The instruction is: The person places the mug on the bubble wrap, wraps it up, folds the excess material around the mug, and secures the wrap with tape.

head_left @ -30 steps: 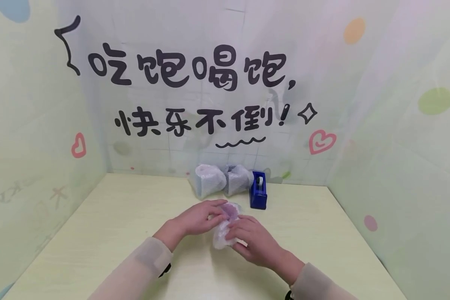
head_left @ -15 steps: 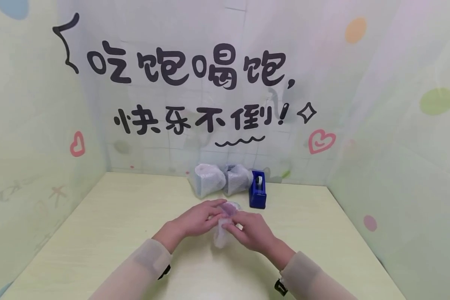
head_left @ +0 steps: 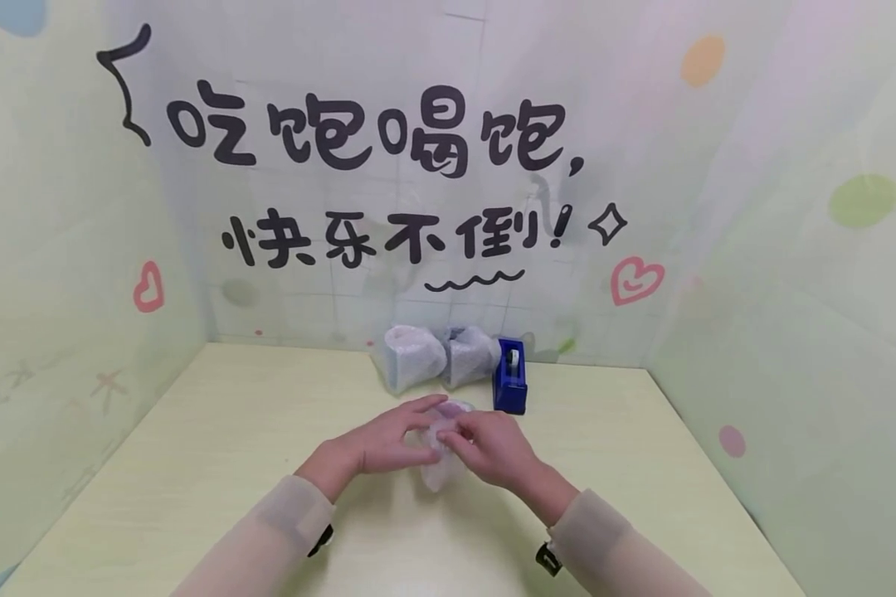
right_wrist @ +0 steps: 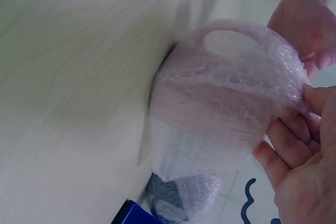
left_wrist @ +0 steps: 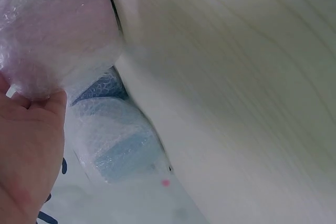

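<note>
A pink mug (right_wrist: 220,98) in clear bubble wrap (head_left: 436,473) stands on the table between my hands. Its handle shows through the wrap in the right wrist view. My left hand (head_left: 388,439) holds the wrapped mug from the left near its top, with the thumb toward me and the fingers on the far side. My right hand (head_left: 496,448) pinches a flap of wrap at the mug's top with thumb and forefinger; the other fingers curl beside it. In the left wrist view, the left fingertips (left_wrist: 55,100) touch the wrap.
Behind the mug, two more bubble-wrapped items, one light (head_left: 416,358) and one dark-and-clear (head_left: 472,356), stand by the back wall. A blue tape dispenser (head_left: 511,390) stands to their right. Printed fabric walls enclose the pale wooden table (head_left: 284,381) at the back and sides.
My right hand has moved from the mug's right side up and left over its top, drawing wrap inward. My left hand stays in place, its thumb now further from the fingers.
</note>
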`<action>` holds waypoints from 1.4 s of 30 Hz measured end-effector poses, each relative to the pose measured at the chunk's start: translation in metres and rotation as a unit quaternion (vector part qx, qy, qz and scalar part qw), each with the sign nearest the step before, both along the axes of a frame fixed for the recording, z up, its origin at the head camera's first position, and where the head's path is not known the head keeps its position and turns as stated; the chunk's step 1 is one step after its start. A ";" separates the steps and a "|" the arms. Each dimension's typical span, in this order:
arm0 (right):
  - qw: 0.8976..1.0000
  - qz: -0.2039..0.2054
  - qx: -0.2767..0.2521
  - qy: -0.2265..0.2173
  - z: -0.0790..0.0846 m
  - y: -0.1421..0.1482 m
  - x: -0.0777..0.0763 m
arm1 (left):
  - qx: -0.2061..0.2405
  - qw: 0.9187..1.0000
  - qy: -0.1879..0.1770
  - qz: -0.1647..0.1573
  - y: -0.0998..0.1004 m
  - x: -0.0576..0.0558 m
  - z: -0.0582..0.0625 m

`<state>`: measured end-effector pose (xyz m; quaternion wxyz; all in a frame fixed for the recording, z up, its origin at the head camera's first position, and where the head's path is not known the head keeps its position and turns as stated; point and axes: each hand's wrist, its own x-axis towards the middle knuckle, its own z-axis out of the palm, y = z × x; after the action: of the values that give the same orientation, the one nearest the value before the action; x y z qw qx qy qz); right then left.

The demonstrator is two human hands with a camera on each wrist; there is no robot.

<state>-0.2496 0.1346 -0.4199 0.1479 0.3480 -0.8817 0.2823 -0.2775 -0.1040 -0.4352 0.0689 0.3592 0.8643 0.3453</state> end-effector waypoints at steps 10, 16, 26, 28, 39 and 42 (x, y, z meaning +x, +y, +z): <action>0.999 -0.006 -0.024 -0.025 -0.004 -0.003 0.010 | 0.008 1.000 -0.012 -0.011 -0.004 -0.004 0.006; 0.968 0.016 0.031 0.248 -0.020 0.006 0.031 | -0.001 1.000 -0.021 -0.016 0.000 -0.005 0.011; 0.897 -0.008 0.272 0.348 0.000 0.010 0.032 | -0.014 0.999 -0.038 0.006 -0.002 -0.003 0.011; 0.907 -0.019 0.274 0.318 -0.003 0.009 0.029 | -0.013 0.999 -0.033 0.002 -0.002 -0.003 0.010; 0.937 0.001 0.197 0.288 -0.013 0.009 0.013 | 0.020 0.999 -0.038 0.015 -0.002 0.004 0.009; 0.948 0.007 0.157 0.278 -0.017 0.011 0.012 | 0.035 0.999 -0.040 0.009 -0.001 0.004 0.007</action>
<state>-0.2379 0.1455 -0.4367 0.3285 0.4377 -0.8363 0.0338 -0.2734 -0.1054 -0.4278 0.0877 0.3396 0.8513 0.3902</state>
